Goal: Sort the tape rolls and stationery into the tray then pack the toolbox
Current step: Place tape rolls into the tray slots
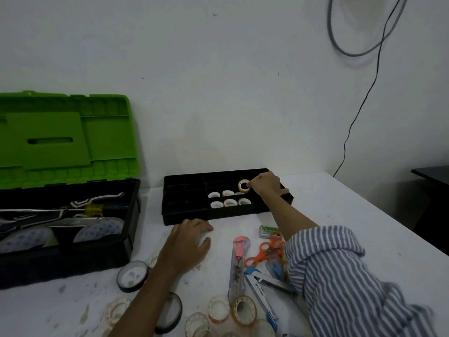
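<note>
The right hand [266,186] had its fingers [251,185] clamped on a small tape roll [243,186] above the black tray [184,215]. The left hand [187,244] rested on the desk [340,203], fingers loosely spread.

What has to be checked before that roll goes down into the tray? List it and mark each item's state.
1. Grip: the right hand pinches the tape roll at its rim. Ok.
2. Position: the roll is over the tray, by the sorted rolls. Ok.
3. Free slot under the roll: hidden by the hand. Cannot tell.
4. Left hand out of the way: it rests on the table in front of the tray. Ok.
5. Sorting finished: loose rolls lie on the table. Not ok.
6. Toolbox open for packing: lid up. Ok.
</note>
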### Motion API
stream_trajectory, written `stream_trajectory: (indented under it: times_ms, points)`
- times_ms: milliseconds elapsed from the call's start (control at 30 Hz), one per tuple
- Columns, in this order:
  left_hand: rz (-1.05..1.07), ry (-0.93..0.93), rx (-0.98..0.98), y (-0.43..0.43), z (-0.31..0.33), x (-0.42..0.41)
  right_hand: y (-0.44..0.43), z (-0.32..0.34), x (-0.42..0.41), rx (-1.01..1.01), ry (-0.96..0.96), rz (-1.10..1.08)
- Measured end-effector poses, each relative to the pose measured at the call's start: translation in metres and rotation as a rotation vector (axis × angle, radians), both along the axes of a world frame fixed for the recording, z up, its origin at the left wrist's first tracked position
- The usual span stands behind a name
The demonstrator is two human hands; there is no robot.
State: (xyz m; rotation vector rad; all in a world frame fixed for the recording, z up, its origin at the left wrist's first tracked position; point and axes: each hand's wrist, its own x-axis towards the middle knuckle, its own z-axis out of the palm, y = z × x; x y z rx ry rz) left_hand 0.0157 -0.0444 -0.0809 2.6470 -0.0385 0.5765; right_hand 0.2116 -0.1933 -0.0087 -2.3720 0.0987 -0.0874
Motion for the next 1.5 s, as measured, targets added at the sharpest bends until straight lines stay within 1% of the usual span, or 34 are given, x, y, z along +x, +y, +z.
stream_trajectory:
  times_ms: [67, 133, 200, 467, 633, 800, 1100, 1200, 1400, 1500]
  points:
    - [0.000, -0.003, -0.016, -0.002, 0.001, 0.002, 0.005, -0.004, 0.004, -0.063, 0.013, 0.001]
    - [0.002, 0.001, -0.017, -0.003, 0.001, 0.003, 0.007, -0.006, 0.006, -0.174, 0.019, 0.026]
    - [-0.001, 0.001, -0.020, -0.003, 0.002, 0.003, 0.007, -0.007, 0.007, -0.217, 0.018, 0.057]
    - [-0.006, 0.006, -0.007, -0.003, 0.003, 0.001, -0.003, -0.015, 0.013, -0.150, -0.038, 0.123]
    - [-0.014, 0.011, 0.003, -0.007, 0.003, 0.002, -0.006, -0.017, 0.005, -0.176, 0.014, 0.279]
    - [-0.012, -0.004, -0.004, -0.001, 0.002, 0.000, -0.013, -0.012, -0.007, -0.169, 0.004, 0.418]
    - [-0.012, -0.014, 0.011, -0.004, 0.001, 0.002, -0.011, -0.017, -0.014, -0.094, 0.123, 0.507]
    - [-0.011, -0.017, 0.009, -0.003, -0.001, 0.003, -0.013, -0.019, -0.015, -0.093, 0.088, 0.518]
    - [-0.013, -0.008, 0.026, -0.002, -0.002, 0.003, -0.019, -0.026, -0.022, -0.102, -0.036, 0.438]
    - [-0.010, -0.001, 0.025, -0.002, -0.002, 0.003, -0.026, -0.024, -0.026, -0.129, -0.099, 0.433]
